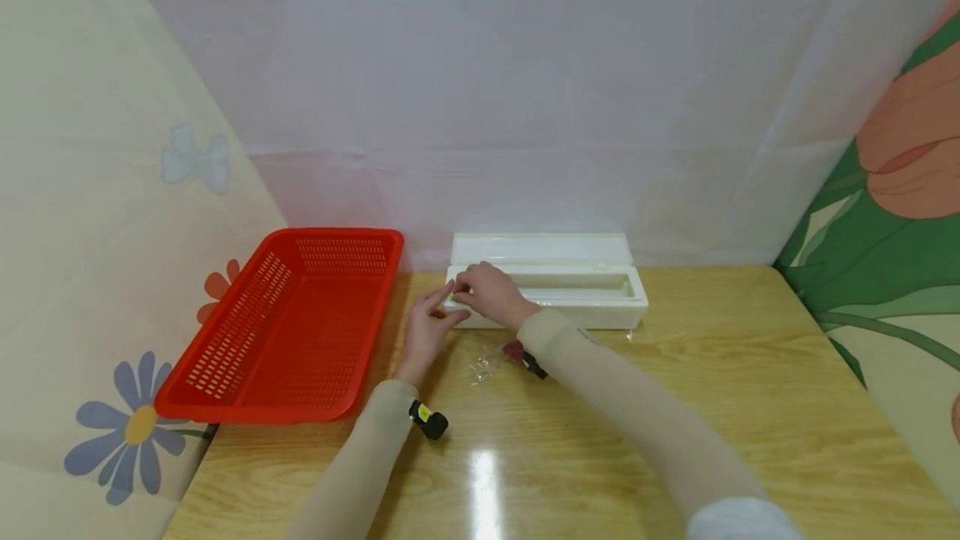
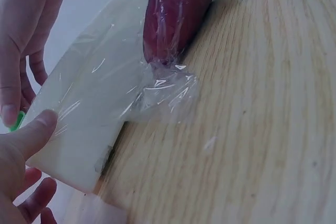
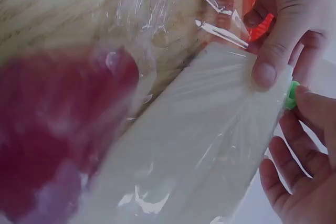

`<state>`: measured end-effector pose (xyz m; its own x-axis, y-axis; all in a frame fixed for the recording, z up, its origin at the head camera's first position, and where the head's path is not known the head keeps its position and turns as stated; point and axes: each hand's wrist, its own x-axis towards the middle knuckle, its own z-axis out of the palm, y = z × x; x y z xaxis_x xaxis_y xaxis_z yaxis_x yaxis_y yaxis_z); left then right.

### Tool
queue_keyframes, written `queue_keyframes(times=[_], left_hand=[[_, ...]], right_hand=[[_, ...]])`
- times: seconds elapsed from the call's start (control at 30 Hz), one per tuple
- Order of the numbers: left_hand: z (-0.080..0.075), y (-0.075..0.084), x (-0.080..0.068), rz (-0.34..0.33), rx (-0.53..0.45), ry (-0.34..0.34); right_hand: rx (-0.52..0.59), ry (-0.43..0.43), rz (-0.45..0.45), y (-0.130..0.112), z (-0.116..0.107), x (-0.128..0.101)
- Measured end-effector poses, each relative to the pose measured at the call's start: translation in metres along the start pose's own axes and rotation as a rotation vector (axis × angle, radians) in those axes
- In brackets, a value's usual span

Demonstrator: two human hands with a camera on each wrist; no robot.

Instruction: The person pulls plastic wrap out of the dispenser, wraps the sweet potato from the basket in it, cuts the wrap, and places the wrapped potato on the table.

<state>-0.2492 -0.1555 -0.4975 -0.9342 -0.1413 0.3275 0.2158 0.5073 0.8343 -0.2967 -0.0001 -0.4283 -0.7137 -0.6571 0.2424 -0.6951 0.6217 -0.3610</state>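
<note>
- Two hands at left end of white cling-film dispenser [image 1: 555,290], which sits open on worktop [image 1: 675,407], lid tipped back toward rear wall.
- Left hand [image 1: 429,325]: thumb flat on film over dispenser front, fingers straight, nothing clasped — grip relaxed and open.
- Right hand [image 1: 487,290]: fingertips meeting small green slider tab [image 3: 291,95] at dispenser end; pinch looks likely but not plain — cannot tell if grip closed on tab.
- Clear film sheet [image 2: 105,77] drawn over dispenser front, trailing down to wrapped dark-red item [image 2: 176,14] lying on worktop just beside dispenser front.
- Risk: film clinging to itself or bunching if left thumb eases off — slack sheet, crooked edge.
- Risk: slider snagging or tearing ragged if film not held taut.
- Risk: light dispenser sliding back toward wall under sideways push, since only thumb pressure steadies it.
- Risk: tug on trailing film rolling or dragging wrapped item.
- Count: one dispenser, one red basket [image 1: 225,373] left of hands, one wrapped item, one green tab, two hands, two wrist cameras.
</note>
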Motion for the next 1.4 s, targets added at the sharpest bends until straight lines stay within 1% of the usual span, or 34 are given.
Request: queue_keyframes(times=[0.1, 0.27, 0.47, 0.57, 0.7, 0.8, 1.0, 1.13, 1.23, 1.33, 1.4], left_hand=[[-0.001, 0.001, 0.000, -0.032, 0.030, -0.009], [-0.003, 0.004, 0.000, -0.070, 0.033, -0.021], [-0.005, 0.005, 0.002, -0.063, 0.047, -0.012], [-0.006, 0.006, 0.002, -0.068, 0.076, -0.015], [-0.005, 0.008, 0.001, -0.077, 0.140, -0.021], [-0.005, 0.008, 0.000, -0.072, 0.167, -0.015], [-0.005, 0.006, 0.001, -0.067, 0.188, 0.000], [-0.003, 0.007, 0.000, -0.074, 0.194, -0.012], [-0.002, 0.008, 0.000, -0.073, 0.190, -0.009], [-0.004, 0.010, 0.000, -0.075, 0.190, 0.008], [-0.004, 0.010, 0.000, -0.084, 0.190, 0.011]], right_hand=[[-0.030, -0.017, -0.005, 0.001, -0.002, -0.001], [-0.079, -0.031, -0.038, 0.005, -0.007, -0.003], [-0.140, -0.051, -0.057, 0.012, -0.011, -0.005], [-0.158, -0.044, -0.081, 0.014, -0.013, -0.007], [-0.120, -0.042, -0.104, 0.018, -0.014, -0.012], [-0.093, -0.042, -0.113, 0.021, -0.014, -0.014], [-0.115, -0.046, -0.127, 0.022, -0.017, -0.017], [-0.121, -0.068, -0.107, 0.026, -0.019, -0.023], [-0.120, -0.062, -0.096, 0.031, -0.021, -0.028], [-0.117, -0.040, -0.109, 0.037, -0.025, -0.034], [-0.109, -0.042, -0.109, 0.041, -0.026, -0.039]])
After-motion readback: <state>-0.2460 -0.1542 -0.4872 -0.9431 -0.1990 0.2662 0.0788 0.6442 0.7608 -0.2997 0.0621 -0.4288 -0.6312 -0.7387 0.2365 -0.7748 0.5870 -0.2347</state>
